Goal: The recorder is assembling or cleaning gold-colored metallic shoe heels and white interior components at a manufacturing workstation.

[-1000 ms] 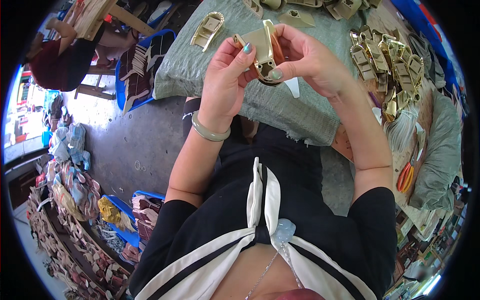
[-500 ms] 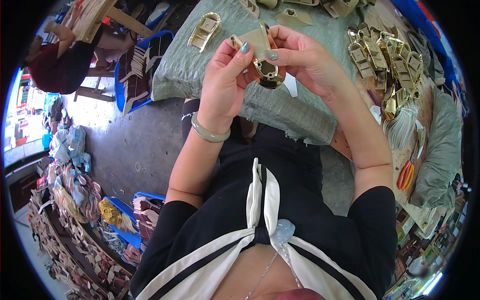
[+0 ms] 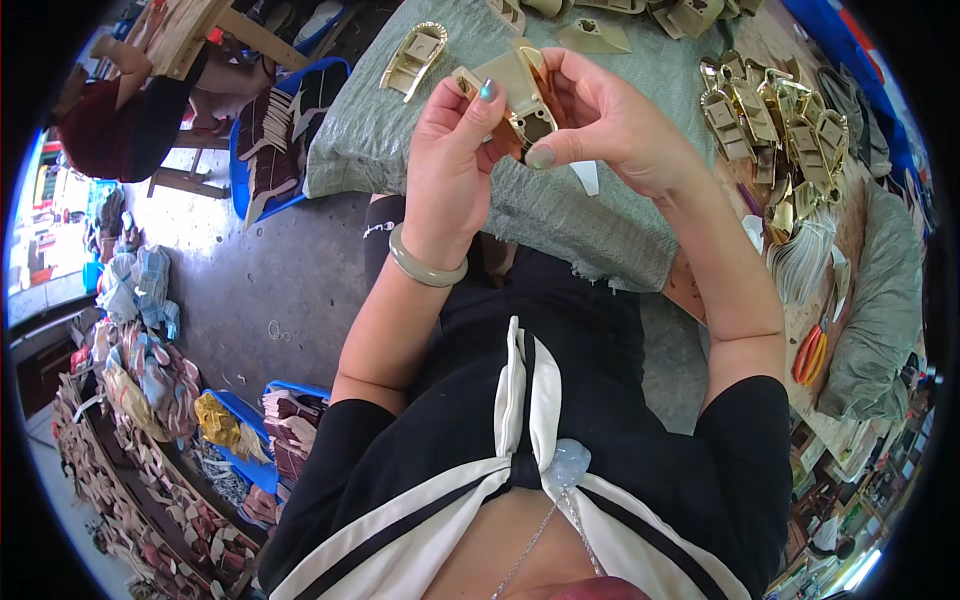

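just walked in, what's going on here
A person is holding a gold-and-beige molded part between the left hand and right hand, above a green woven sheet. A similar arched part lies on the sheet beyond the left hand. To the right sits a pile of shiny gold parts, with an orange-handled tool closer to the person.

The head-worn fisheye looks steeply down at the nearby hands (image 3: 448, 165) (image 3: 625, 130).

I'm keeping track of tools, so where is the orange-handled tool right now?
The orange-handled tool lies at the right of the head view, just left of the grey-green bundle and below the white strips.
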The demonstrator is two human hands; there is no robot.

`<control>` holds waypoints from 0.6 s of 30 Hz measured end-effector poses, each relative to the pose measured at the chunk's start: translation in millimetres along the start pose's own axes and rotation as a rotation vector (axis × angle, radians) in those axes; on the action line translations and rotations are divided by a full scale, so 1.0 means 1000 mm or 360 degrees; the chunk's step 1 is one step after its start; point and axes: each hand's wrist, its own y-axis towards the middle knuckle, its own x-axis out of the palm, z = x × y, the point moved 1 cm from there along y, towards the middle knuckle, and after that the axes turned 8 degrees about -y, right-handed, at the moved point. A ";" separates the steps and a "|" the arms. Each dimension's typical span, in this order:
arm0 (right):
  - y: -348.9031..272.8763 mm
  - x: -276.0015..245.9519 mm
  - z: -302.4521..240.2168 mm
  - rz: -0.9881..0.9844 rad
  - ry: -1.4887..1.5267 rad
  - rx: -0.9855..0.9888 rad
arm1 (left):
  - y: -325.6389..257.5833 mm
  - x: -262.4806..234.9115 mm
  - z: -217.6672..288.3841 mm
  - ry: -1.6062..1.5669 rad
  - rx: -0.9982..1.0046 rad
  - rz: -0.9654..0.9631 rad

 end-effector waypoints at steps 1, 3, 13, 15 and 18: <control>-0.001 0.001 -0.002 0.0000 0.0000 0.0003 | -0.001 0.002 0.000 -0.0004 0.0044 0.0021; -0.002 0.005 -0.010 0.0039 0.0146 0.0192 | -0.001 0.001 0.000 -0.0008 0.0086 0.0040; -0.004 0.008 -0.004 0.0080 -0.0227 0.0023 | -0.003 0.007 -0.004 0.0022 0.0157 0.0029; -0.003 0.007 -0.004 0.0165 -0.0085 0.0097 | -0.002 0.005 -0.005 0.0037 0.0161 0.0056; -0.001 0.008 -0.003 0.0230 -0.0003 0.0048 | 0.000 -0.003 -0.007 0.0064 0.0120 -0.0094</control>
